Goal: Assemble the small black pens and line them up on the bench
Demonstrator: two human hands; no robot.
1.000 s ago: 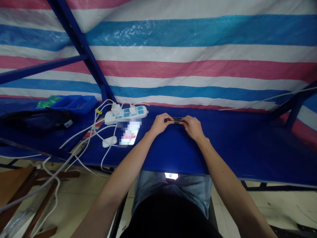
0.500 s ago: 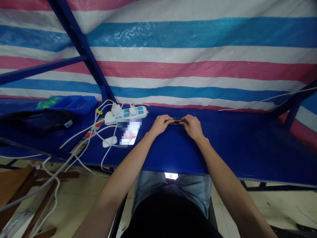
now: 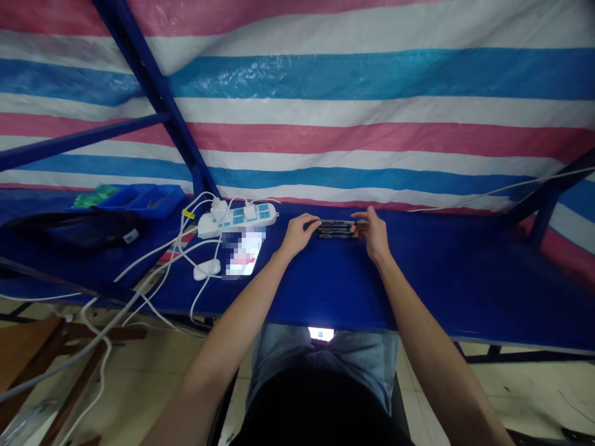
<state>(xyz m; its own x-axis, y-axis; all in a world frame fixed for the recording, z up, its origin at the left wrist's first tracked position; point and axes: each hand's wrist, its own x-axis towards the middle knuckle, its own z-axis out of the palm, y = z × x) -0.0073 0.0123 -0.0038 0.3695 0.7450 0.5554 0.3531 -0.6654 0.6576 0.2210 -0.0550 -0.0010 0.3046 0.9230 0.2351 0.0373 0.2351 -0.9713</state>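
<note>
Several slim black pens (image 3: 335,234) lie side by side, roughly parallel to the far edge of the blue table (image 3: 330,285). My left hand (image 3: 297,235) is at their left ends, its thumb and index finger pinched at the end of the far pen. On the other side, my right hand (image 3: 374,235) is at the right ends with its fingers apart; the index finger is raised off the pens and the lower fingers are close to or touching the tips. The right hand covers part of the pens' right ends.
Left of my hands are a white power strip (image 3: 260,214) with plugged-in chargers, a lit phone (image 3: 246,254), a white adapter (image 3: 207,269) and tangled white cables. A blue tray (image 3: 162,201) and a black strap (image 3: 74,226) lie farther left. Striped sheeting hangs behind.
My right hand has moved a little right and opened its fingers, uncovering more of the pens. The left hand stays at the left ends. The view has tilted slightly up.
</note>
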